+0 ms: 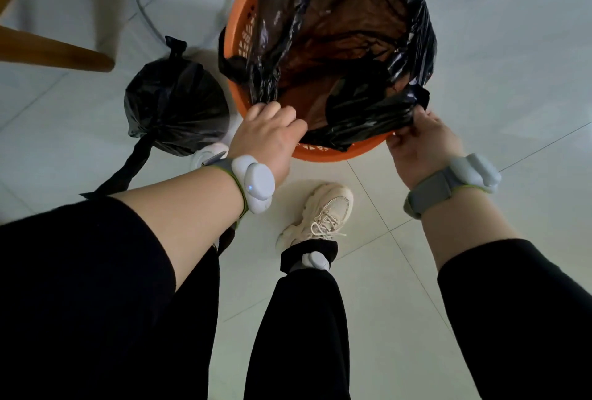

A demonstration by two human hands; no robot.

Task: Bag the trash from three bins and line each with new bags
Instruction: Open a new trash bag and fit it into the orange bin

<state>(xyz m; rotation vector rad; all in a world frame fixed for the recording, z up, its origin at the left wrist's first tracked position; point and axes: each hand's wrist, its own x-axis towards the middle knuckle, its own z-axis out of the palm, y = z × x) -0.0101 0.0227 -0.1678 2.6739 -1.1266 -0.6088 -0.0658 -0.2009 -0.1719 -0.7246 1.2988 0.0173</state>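
An orange plastic bin [238, 32] stands on the tiled floor with a thin black bag [346, 31] spread open inside it; the bag's edge hangs over the far and left rim. My right hand [419, 143] pinches the bag's near edge at the bin's front right rim. My left hand [272, 140] is at the front left rim, its fingers curled over the bag's edge there. A tied, full black trash bag [174, 108] sits on the floor left of the bin.
Wooden furniture legs [54, 53] reach in at the left and top right. A pale cable [144, 8] loops on the floor behind the bin. My cream shoe [320, 213] stands just in front of the bin. Open tiled floor [496, 85] lies to the right.
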